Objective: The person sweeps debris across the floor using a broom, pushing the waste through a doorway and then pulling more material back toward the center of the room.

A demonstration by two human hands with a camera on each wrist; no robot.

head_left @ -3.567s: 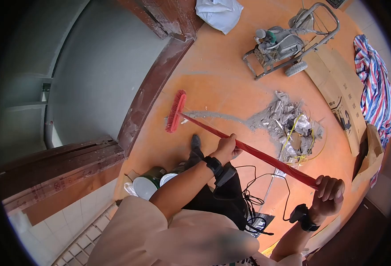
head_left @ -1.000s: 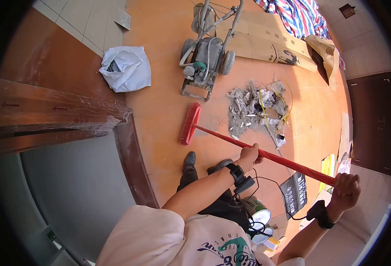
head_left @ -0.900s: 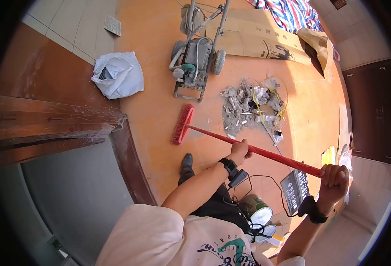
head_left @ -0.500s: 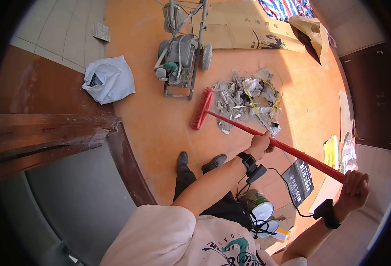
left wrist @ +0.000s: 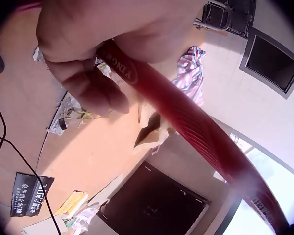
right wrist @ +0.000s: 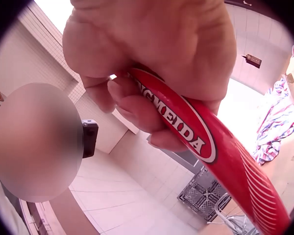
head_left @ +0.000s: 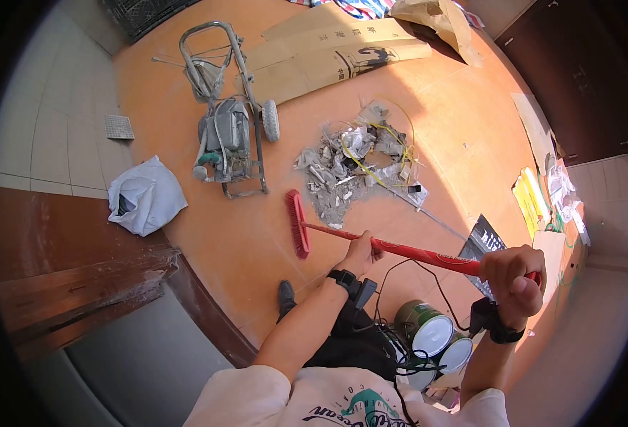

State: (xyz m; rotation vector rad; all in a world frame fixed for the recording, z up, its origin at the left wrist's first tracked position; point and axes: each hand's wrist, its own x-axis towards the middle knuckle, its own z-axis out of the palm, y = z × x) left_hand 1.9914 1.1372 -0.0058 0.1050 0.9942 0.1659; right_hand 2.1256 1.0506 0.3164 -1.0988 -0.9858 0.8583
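A push broom with a red bristle head (head_left: 297, 224) and a long red handle (head_left: 428, 254) reaches across the head view. My left hand (head_left: 360, 254) grips the handle partway along, its fingers curled around it in the left wrist view. Close to the handle's end, my right hand (head_left: 513, 281) holds on with fingers wrapped round it beside white lettering, seen in the right wrist view. The bristles are down by the orange floor, just left of a heap of grey rubble and scraps (head_left: 349, 167) with yellow strapping in it.
A dusty wheeled machine (head_left: 228, 135) stands beyond the broom head. A white sack (head_left: 146, 196) lies near the door frame at left. Paint buckets (head_left: 431, 334) are by my legs, with black cables (head_left: 417, 356) hanging over them. Flattened cardboard (head_left: 328, 53) covers the far floor.
The broom has gone from a dust streak by the doorway to the heap's edge, then a little back from it. My body has turned; both hands keep their grip.
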